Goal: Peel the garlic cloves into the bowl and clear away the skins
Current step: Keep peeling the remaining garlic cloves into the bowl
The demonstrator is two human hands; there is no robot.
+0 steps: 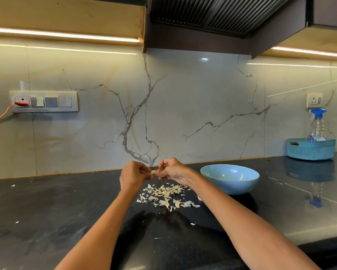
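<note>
Both hands pinch garlic clove [153,173] | left grip [133,175] | right grip [170,170]

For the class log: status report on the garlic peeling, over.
Left hand and right hand both pinch one garlic clove. Skins piled on counter. Bowl at right, path clear.

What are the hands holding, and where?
A small pale garlic clove, pinched at its ends between the left hand and right hand.
</note>
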